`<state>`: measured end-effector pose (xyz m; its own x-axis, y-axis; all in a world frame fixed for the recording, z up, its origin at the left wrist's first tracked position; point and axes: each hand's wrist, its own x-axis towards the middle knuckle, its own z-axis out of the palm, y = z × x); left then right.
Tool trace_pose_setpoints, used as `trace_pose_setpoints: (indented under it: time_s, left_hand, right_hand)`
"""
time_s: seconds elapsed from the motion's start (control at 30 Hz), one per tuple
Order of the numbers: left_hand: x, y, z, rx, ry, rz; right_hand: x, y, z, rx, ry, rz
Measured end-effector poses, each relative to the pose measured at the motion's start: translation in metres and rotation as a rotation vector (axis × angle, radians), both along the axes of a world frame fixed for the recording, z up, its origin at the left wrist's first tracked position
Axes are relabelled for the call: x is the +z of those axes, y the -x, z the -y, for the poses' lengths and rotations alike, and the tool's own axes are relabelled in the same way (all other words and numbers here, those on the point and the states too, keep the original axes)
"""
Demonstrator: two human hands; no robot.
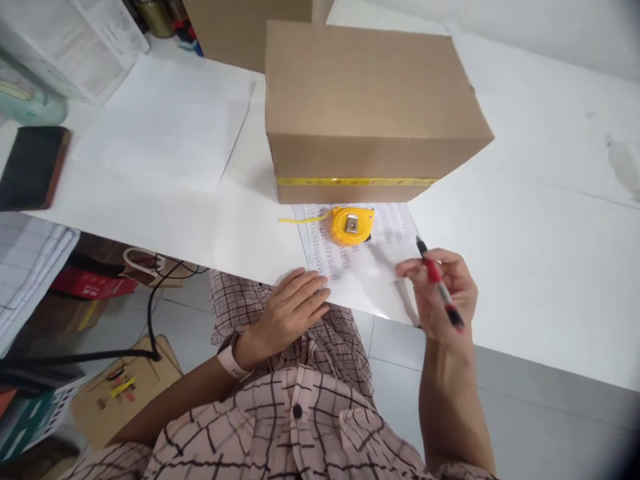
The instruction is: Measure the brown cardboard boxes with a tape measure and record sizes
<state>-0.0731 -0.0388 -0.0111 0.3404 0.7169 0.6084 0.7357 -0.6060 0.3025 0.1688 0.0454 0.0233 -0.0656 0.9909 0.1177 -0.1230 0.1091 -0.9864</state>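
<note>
A slim red-and-black pen (440, 285) slants right of centre, its black end toward the upper left, while a white paper sheet (347, 260), printed in dark columns, lies partly covered at the frame's centre.

Toward the left end of the long white counter (540, 267), I saw a black rectangular phone (33, 167) with a reddish-brown edge, near a pale-green translucent object (37, 107). White paper (165, 127) lay flat beside a boxy white holder (85, 47), and a brown cardboard carton (240, 33) stood farther back. Below, a bent black cable (149, 308) ran near a brown paper bag (155, 270); a flat cardboard piece (125, 400) lay on the pale tiled floor (395, 337) beside a teal-and-white box (37, 420).
</note>
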Motion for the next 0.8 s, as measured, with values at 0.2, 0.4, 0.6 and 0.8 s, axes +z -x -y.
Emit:
trace_pose_setpoints:
  time_s: [0.2,0.4,0.6,0.8]
  left_hand:
    - [-0.012,-0.007,-0.003,0.106,-0.048,0.020]
    - [-0.023,-0.010,-0.001,0.147,-0.071,0.022]
    - [-0.031,-0.011,0.000,0.134,-0.081,0.044]
    - [-0.029,-0.009,0.000,0.127,-0.066,0.038]
  right_hand:
    - [-0.008,0.038,0.030,0.189,-0.014,0.181]
    - [-0.011,0.052,0.030,0.222,-0.007,0.438]
    - [-0.014,0.055,0.032,0.189,0.108,0.391]
    - [-0.014,0.057,0.025,0.162,0.040,0.442]
